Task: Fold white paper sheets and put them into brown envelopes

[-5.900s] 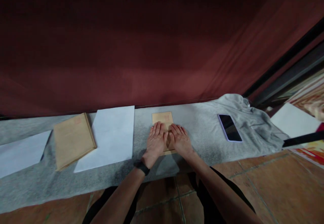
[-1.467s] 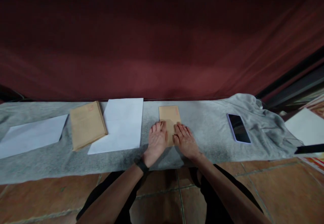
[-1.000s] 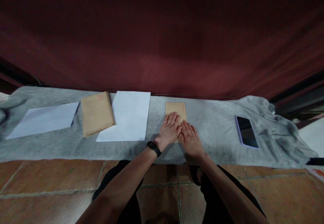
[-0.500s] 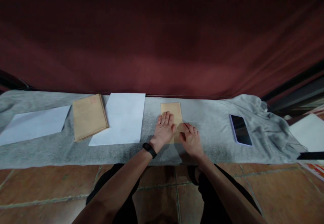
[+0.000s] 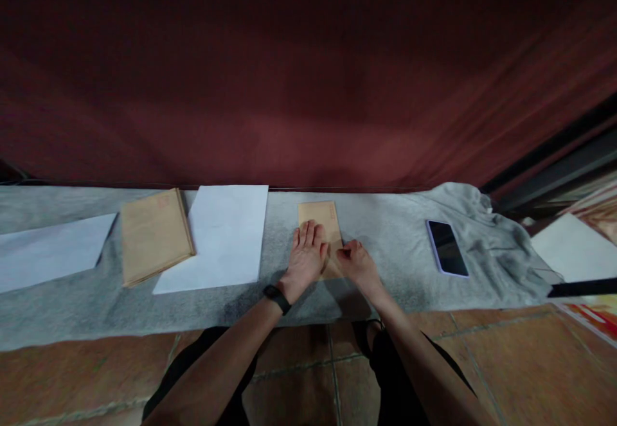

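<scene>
A small tan paper envelope (image 5: 318,210) with faint red print at its upper right lies flat on the grey cloth in front of me. My left hand (image 5: 306,256) rests flat on it, fingers stretched out and pointing away from me; a dark band is on that wrist. At the envelope's right edge is my right hand (image 5: 360,266), its fingers curled in and the thumb side turned toward the paper. Whether anything is inside those curled fingers is hidden. The two hands cover much of the envelope's middle.
To the left, a stack of tan envelopes (image 5: 157,236) overlaps a white sheet (image 5: 224,236). Farther left lies another white paper (image 5: 55,251). A phone (image 5: 448,249) lies at right on the grey cloth (image 5: 400,233). A dark red curtain (image 5: 308,105) hangs behind.
My right hand's fingers have curled in more, beside the envelope's right edge. My left hand stays flat on the envelope. The whole view has shifted slightly.
</scene>
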Demonstrator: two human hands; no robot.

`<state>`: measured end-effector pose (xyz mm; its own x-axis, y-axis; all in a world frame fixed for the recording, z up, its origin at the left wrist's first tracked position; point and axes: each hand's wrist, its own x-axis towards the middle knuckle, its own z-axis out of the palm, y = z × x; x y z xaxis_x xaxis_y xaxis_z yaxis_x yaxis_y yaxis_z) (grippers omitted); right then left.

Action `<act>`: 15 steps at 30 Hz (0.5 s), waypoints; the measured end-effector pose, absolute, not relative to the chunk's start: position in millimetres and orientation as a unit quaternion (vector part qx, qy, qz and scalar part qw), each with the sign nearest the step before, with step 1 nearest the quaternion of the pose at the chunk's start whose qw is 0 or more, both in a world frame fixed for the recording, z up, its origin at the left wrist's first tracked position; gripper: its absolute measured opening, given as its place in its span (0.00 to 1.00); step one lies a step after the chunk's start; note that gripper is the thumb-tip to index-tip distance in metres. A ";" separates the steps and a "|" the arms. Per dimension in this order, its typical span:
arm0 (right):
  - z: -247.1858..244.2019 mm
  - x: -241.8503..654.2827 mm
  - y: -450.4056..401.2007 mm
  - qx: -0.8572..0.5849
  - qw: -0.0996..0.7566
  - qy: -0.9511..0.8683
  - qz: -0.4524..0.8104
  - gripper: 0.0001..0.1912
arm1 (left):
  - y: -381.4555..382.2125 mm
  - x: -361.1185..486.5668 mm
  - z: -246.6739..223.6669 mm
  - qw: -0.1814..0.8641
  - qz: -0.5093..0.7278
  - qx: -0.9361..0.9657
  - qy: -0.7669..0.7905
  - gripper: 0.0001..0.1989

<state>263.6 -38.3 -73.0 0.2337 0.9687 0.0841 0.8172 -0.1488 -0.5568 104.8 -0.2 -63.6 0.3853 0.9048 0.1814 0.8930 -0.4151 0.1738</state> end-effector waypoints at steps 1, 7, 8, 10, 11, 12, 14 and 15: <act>-75.6 262.6 -36.9 -0.742 0.279 -0.587 0.166 0.07 | -0.9 104.5 -64.5 0.029 0.133 0.831 0.539 0.26; -86.7 264.5 -24.7 -0.658 0.461 -0.487 0.343 0.13 | 1.5 101.5 -62.4 0.084 0.189 0.832 0.515 0.27; -84.8 271.4 -21.4 -0.654 0.472 -0.480 0.345 0.13 | 2.9 100.2 -60.7 0.098 0.200 0.826 0.517 0.27; -76.7 294.3 -16.3 -0.657 0.496 -0.461 0.332 0.13 | 6.3 96.5 -57.1 0.123 0.229 0.813 0.521 0.28; -71.3 309.7 -15.3 -0.658 0.512 -0.449 0.321 0.13 | 8.0 94.1 -55.6 0.131 0.244 0.808 0.519 0.28; -65.7 326.8 -15.9 -0.661 0.528 -0.435 0.308 0.15 | 9.8 91.5 -54.6 0.138 0.258 0.805 0.517 0.28; -56.0 362.2 -21.2 -0.673 0.550 -0.408 0.281 0.22 | 12.7 86.6 -54.1 0.145 0.274 0.801 0.512 0.28; -52.7 378.6 -25.4 -0.680 0.560 -0.389 0.268 0.24 | 13.7 84.5 -54.6 0.147 0.276 0.801 0.511 0.28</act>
